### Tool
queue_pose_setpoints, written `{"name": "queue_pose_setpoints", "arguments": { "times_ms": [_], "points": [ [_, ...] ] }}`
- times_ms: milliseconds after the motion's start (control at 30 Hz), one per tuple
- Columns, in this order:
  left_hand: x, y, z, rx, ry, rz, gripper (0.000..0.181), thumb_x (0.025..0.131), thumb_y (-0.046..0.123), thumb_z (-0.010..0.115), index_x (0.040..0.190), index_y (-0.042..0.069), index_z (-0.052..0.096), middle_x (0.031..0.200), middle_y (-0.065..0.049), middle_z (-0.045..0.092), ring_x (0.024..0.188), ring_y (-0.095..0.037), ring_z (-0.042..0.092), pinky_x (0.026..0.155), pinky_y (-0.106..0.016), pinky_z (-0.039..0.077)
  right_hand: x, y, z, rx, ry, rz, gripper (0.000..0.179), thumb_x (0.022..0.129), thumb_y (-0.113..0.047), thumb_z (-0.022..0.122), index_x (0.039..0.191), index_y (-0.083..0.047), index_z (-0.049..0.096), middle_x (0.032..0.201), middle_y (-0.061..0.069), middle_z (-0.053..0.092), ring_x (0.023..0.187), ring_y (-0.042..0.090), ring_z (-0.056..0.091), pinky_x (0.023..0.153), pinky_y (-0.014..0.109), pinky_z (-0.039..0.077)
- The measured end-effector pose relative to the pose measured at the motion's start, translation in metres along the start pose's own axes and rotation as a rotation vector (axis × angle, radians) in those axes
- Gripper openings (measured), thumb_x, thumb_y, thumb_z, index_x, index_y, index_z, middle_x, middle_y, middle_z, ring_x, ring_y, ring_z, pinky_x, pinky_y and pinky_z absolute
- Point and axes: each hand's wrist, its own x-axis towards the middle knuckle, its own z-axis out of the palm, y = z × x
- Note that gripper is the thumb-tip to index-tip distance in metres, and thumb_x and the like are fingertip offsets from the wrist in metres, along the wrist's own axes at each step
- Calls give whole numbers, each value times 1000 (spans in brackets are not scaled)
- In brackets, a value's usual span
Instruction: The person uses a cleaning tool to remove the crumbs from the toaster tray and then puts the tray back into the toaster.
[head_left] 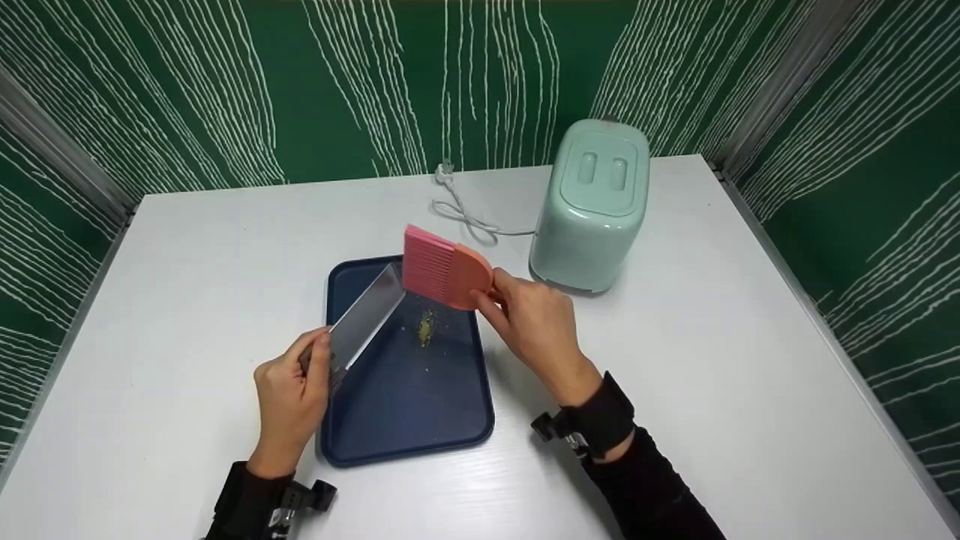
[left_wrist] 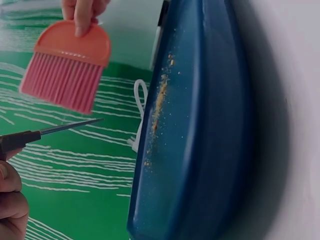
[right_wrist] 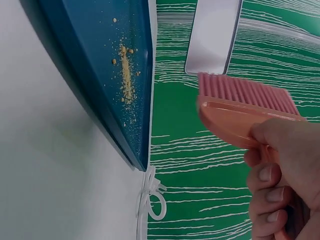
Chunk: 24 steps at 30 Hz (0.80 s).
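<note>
A wide metal cleaver (head_left: 367, 315) with a dark handle is tilted above the left part of a navy tray (head_left: 405, 420). My left hand (head_left: 292, 382) grips its handle; the left wrist view shows the blade nearly edge-on. My right hand (head_left: 536, 322) holds an orange brush (head_left: 471, 277) by its handle, thumb against the head. The brush's pink bristles (head_left: 427, 262) point left, close to the cleaver's far end in the head view. Yellowish crumbs (head_left: 426, 328) lie in a small streak on the tray, below the raised brush.
A mint-green toaster (head_left: 600, 202) with its lid on stands behind and right of the tray. Its white cord (head_left: 469, 217) lies looped toward the back edge of the white table (head_left: 225, 262). Green walls (head_left: 337, 150) with white streaks enclose the back and sides.
</note>
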Motion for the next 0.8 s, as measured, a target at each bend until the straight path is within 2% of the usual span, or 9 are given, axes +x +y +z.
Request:
{"name": "queue_pose_setpoints", "arguments": {
  "times_ms": [167, 267, 400, 500, 633, 800],
  "points": [
    [1, 3, 0, -71, -8, -19, 19, 96, -10, 66, 105, -4, 81, 88, -19, 82, 83, 5, 71, 74, -5, 51, -1, 1, 4, -6, 17, -5, 28, 102, -38, 75, 90, -13, 70, 76, 2, 78, 56, 18, 65, 47, 36, 42],
    [1, 4, 0, -84, 0, -25, 19, 96, -10, 65, 105, -4, 81, 88, -19, 82, 84, 8, 71, 74, -5, 51, -2, 2, 5, -55, 2, -16, 29, 101, -39, 76, 88, -14, 69, 72, 2, 76, 54, 21, 63, 46, 38, 42],
    [0, 2, 0, -52, 18, -22, 18, 96, -9, 65, 104, -6, 81, 85, -19, 81, 79, 7, 69, 71, -5, 50, -4, 3, 6, -91, -33, -19, 28, 99, -38, 78, 86, -15, 69, 68, 2, 74, 54, 24, 64, 44, 41, 41],
    [0, 0, 1, -15, 22, -5, 16, 95, -7, 67, 104, -6, 80, 83, -19, 80, 72, 2, 67, 67, -7, 48, -3, 2, 4, -83, -42, -11, 26, 99, -37, 77, 86, -15, 69, 70, 3, 75, 54, 24, 65, 44, 40, 41],
    [-1, -1, 1, 6, 17, 5, 16, 95, -7, 67, 104, -6, 80, 81, -18, 79, 65, -1, 63, 62, -10, 46, -1, 0, 1, -38, -12, 1, 27, 101, -37, 75, 88, -14, 70, 75, 2, 78, 55, 20, 64, 46, 38, 42],
    [0, 1, 1, -28, -2, -10, 17, 97, -7, 66, 106, -5, 81, 84, -18, 81, 73, 1, 68, 67, -6, 48, 0, 0, 1, 28, 41, 15, 30, 103, -37, 74, 86, -14, 67, 69, 1, 72, 56, 16, 61, 50, 34, 39]
  ]
}}
